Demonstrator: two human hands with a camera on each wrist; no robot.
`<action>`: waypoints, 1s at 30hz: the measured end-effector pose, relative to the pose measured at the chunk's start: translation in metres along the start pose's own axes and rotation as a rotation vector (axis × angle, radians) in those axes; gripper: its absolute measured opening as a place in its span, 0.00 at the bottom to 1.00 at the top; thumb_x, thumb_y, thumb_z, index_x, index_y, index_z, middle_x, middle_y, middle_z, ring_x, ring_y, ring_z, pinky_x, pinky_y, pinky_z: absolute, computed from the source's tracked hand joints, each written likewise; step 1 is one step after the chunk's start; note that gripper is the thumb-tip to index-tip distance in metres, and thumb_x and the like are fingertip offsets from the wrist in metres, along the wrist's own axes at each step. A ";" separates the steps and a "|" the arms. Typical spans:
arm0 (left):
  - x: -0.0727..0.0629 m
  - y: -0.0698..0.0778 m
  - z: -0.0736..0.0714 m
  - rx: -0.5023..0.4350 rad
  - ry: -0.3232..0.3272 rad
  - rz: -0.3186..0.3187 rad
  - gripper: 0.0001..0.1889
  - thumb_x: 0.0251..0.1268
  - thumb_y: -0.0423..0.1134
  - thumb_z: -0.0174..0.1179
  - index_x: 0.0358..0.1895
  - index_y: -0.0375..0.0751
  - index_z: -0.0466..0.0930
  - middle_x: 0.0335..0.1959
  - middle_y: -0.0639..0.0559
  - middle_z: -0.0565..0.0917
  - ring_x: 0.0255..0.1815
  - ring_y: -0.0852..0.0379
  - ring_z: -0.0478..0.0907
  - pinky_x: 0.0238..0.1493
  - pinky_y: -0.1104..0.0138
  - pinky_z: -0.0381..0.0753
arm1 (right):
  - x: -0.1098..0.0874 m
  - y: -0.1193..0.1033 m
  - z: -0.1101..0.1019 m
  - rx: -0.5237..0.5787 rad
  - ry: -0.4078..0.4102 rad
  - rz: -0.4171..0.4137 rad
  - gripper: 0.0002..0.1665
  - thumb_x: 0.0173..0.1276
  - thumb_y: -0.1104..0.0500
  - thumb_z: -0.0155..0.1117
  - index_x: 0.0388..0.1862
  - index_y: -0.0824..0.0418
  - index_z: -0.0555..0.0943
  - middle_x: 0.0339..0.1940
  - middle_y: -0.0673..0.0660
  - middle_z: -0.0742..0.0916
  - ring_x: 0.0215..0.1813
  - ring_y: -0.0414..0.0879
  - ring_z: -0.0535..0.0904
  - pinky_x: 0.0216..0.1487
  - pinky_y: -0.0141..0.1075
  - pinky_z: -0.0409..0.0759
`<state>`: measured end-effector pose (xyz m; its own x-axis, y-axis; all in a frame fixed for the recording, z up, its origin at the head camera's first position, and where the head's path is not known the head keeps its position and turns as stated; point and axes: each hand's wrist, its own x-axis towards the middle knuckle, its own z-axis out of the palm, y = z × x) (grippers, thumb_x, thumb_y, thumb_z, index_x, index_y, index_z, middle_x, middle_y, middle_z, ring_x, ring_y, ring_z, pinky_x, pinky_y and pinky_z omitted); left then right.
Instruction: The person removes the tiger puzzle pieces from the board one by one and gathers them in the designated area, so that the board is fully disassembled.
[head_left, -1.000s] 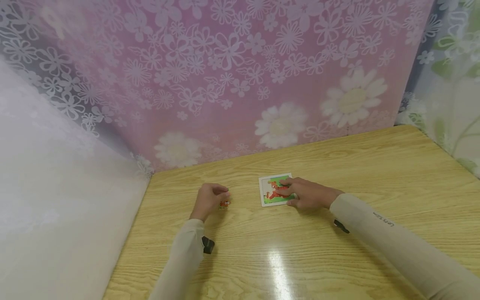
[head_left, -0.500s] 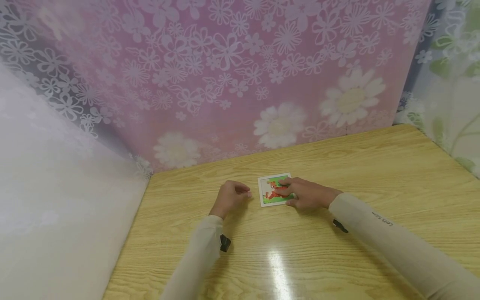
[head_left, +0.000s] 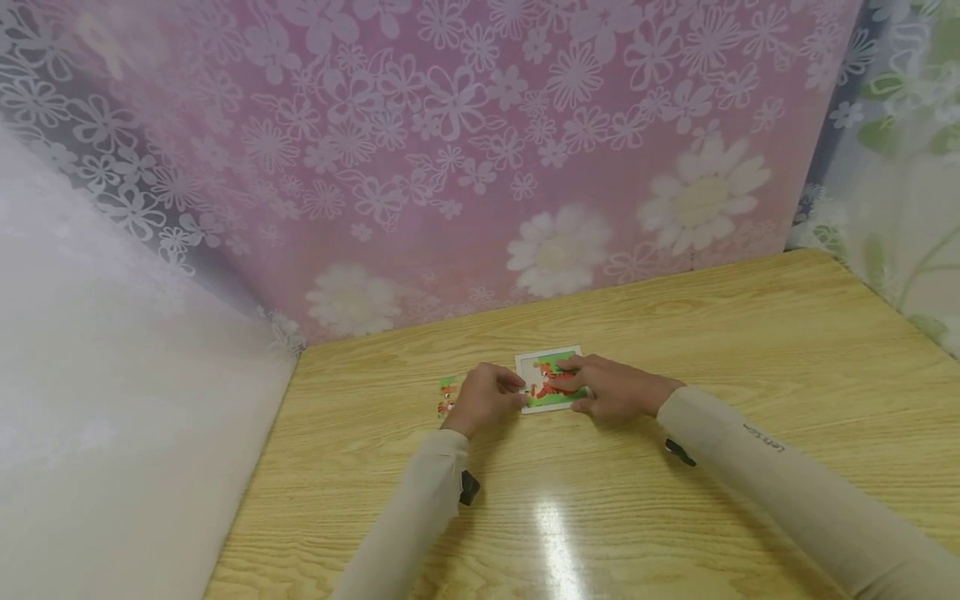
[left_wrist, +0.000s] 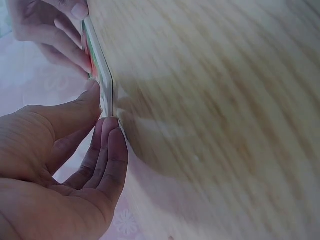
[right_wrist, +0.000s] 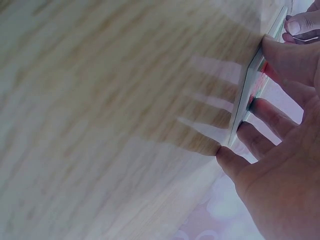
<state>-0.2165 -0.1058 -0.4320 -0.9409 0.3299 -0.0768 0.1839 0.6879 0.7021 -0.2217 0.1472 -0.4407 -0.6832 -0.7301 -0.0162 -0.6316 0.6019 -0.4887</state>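
A small square puzzle board [head_left: 550, 381] with a white border and an orange-and-green picture lies flat on the wooden tabletop [head_left: 675, 500], toward its far middle, near the pink flowered backdrop [head_left: 450, 150]. The right hand [head_left: 611, 387] rests on the board's right part, fingers [right_wrist: 265, 137] fairly straight and spread, pressing the picture face while the thumb sits at the near edge on the tabletop. The left hand [head_left: 487, 398] is at the board's left edge; in the left wrist view its thumb and fingers [left_wrist: 107, 150] close in narrowly against that edge, the tips touching the board's rim [left_wrist: 106, 82], and whether a loose piece is pinched between them cannot be told. Just left of the left hand, 2 or so loose puzzle pieces [head_left: 447, 396] in orange and green lie on the tabletop, partly hidden by the hand, apart from the board. Both forearms wear beige sleeves [head_left: 787, 492], each with a dark strap at the wrist. A bright glare patch [head_left: 555, 542] shows on the near tabletop, and a pale wall panel [head_left: 112, 417] stands at the left
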 end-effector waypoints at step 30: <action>0.007 0.002 0.007 0.043 -0.036 -0.041 0.09 0.62 0.39 0.74 0.40 0.40 0.86 0.34 0.54 0.82 0.35 0.59 0.77 0.40 0.66 0.79 | 0.000 -0.001 0.000 -0.006 0.001 0.004 0.29 0.72 0.61 0.67 0.71 0.63 0.75 0.75 0.72 0.68 0.74 0.69 0.64 0.68 0.62 0.67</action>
<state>-0.2207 -0.0973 -0.4362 -0.9372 0.3233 -0.1305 0.1584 0.7283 0.6668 -0.2209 0.1465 -0.4399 -0.6858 -0.7275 -0.0176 -0.6310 0.6066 -0.4835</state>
